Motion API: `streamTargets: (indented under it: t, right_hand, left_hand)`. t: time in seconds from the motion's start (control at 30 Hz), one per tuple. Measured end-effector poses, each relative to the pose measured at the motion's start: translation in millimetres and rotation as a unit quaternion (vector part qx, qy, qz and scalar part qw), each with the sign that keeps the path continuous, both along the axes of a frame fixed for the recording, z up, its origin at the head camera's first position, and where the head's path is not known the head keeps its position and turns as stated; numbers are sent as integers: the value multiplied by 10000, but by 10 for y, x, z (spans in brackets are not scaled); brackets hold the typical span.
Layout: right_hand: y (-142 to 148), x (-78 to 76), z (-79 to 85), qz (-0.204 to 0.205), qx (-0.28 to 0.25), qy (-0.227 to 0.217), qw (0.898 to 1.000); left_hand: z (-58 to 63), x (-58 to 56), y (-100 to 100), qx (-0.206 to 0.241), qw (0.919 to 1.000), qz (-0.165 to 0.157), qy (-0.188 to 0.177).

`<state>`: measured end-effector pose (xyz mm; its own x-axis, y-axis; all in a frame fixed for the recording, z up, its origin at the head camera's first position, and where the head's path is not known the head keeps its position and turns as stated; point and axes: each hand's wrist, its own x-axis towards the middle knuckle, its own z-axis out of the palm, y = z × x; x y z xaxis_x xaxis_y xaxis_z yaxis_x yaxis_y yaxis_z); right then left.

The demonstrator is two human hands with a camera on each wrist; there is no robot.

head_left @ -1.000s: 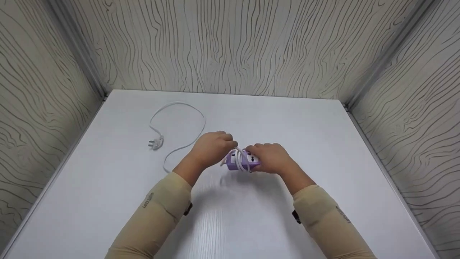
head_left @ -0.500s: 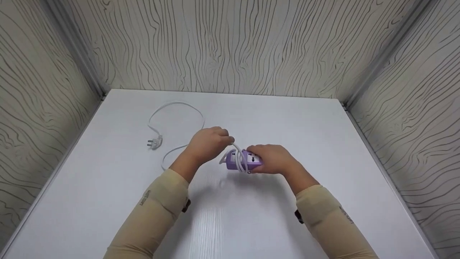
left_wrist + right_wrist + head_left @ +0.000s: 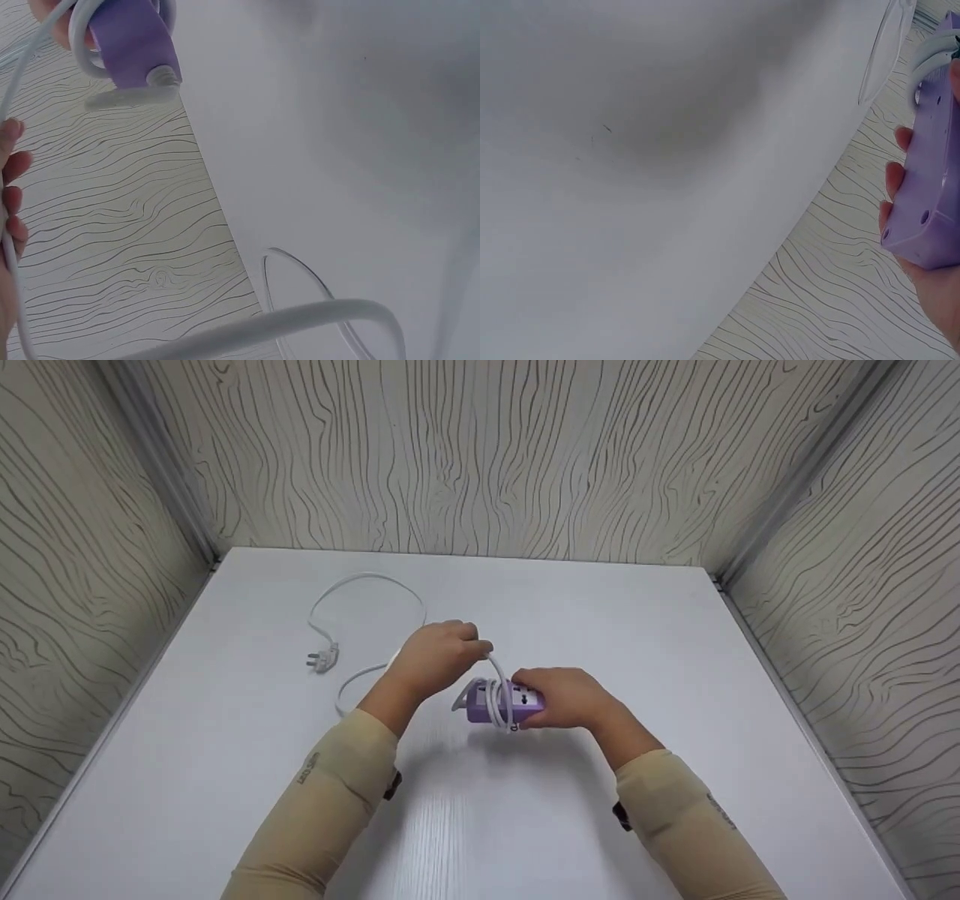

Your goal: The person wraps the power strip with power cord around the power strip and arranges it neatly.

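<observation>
A purple power strip (image 3: 478,710) with white socket faces is in my right hand (image 3: 566,697), which grips its right end above the table. Several turns of its white cord (image 3: 493,706) wrap round the strip's middle. My left hand (image 3: 439,658), up and to the left, pinches the cord, which runs taut from the fingertips down to the wraps. In the left wrist view the cord passes through the curled left fingers (image 3: 13,199), and the strip's cord end (image 3: 161,77) points toward that camera. The right wrist view shows the strip's purple underside (image 3: 922,180) against the right palm.
The loose cord (image 3: 367,575) loops over the white table (image 3: 600,615) at the left and ends in a three-pin plug (image 3: 324,658). Wood-patterned panels (image 3: 480,457) stand behind the table and on both sides.
My left hand has lifted slightly up and away from the strip, drawing out a longer straight piece of cord. The right hand with the power strip has shifted slightly toward the person.
</observation>
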<state>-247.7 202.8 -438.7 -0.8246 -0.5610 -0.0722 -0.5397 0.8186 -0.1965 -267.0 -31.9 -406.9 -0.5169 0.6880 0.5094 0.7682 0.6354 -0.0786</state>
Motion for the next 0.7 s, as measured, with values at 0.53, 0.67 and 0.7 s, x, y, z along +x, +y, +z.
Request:
streamTargets:
  t: [0.53, 0.67, 0.7]
  right_hand:
    - [29, 20, 161, 386, -653, -197, 9969]
    - [20, 22, 207, 423, -679, -226, 9965]
    - [18, 23, 219, 443, -705, -235, 9963]
  left_hand:
    - [-147, -88, -32, 1107, 9816, 259, -1537]
    - [-182, -118, -35, 1357, 9746, 145, -1775]
    - [-197, -125, -33, 1443, 9719, 126, -1854]
